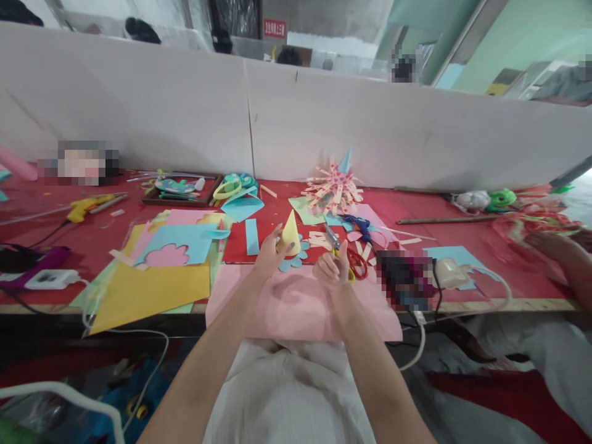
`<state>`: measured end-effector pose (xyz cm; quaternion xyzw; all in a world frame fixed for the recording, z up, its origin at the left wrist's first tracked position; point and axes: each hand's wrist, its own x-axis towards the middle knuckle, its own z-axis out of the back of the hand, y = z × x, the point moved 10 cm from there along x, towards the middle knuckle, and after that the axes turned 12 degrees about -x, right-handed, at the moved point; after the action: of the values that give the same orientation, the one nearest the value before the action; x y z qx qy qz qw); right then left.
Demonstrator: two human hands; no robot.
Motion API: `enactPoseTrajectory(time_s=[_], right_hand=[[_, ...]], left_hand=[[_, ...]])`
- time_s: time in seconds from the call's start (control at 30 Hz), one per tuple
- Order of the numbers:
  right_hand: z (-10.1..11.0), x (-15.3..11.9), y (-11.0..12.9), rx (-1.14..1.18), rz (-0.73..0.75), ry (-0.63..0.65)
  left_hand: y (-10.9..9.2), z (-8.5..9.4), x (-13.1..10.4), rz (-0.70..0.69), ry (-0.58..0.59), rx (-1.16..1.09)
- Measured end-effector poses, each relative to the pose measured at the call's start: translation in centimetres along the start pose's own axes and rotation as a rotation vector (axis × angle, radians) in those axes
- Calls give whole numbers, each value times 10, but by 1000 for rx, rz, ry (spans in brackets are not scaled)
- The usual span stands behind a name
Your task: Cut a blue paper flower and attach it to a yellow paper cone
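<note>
My left hand (269,251) pinches a pale yellow paper cone (290,235), point up, near its wide base. Just behind the cone lies a blue flower-shaped paper cutout (301,249), partly covered by it. My right hand (332,266) is closed on a pair of scissors (357,265) with red and yellow handles; the blades point up and away to the left. How the fingers sit in the handles is partly hidden. Under both hands a pink sheet (296,308) hangs over the table's front edge.
A spiky paper ball (335,188) with a blue cone stands at the back. A dark blue glue gun (361,227) lies nearby. Coloured paper sheets (152,299), a yellow glue gun (87,206) and a tray (182,196) are left. Another person's hand (548,246) is right, beyond cables.
</note>
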<state>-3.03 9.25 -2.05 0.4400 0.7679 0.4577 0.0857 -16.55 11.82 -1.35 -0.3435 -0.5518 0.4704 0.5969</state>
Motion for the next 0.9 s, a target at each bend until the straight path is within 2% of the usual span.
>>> enactPoseTrajectory(time_s=[0.07, 0.13, 0.27, 0.37, 0.5, 0.6, 0.7, 0.9], right_hand=[[21, 0, 15, -19, 83, -267], [32, -2, 28, -33, 166, -426], [43, 0, 27, -147, 151, -539], [49, -2, 21, -320, 110, -623], [48, -3, 17, -677, 54, -712], [40, 2, 15, -918, 35, -668], [35, 4, 14, -1124, 40, -629], [35, 6, 12, -1385, 45, -603]], left_hand=[[-1, 4, 0, -18, -28, 18], [-3, 13, 0, -45, -93, 8], [0, 40, -2, -38, -296, 43], [4, 50, -2, -5, -367, 78], [1, 43, 1, -54, -304, 62], [-5, 25, 1, -106, -173, 68], [-6, 9, 1, -87, -42, 136], [-2, 0, 1, -14, 34, 191]])
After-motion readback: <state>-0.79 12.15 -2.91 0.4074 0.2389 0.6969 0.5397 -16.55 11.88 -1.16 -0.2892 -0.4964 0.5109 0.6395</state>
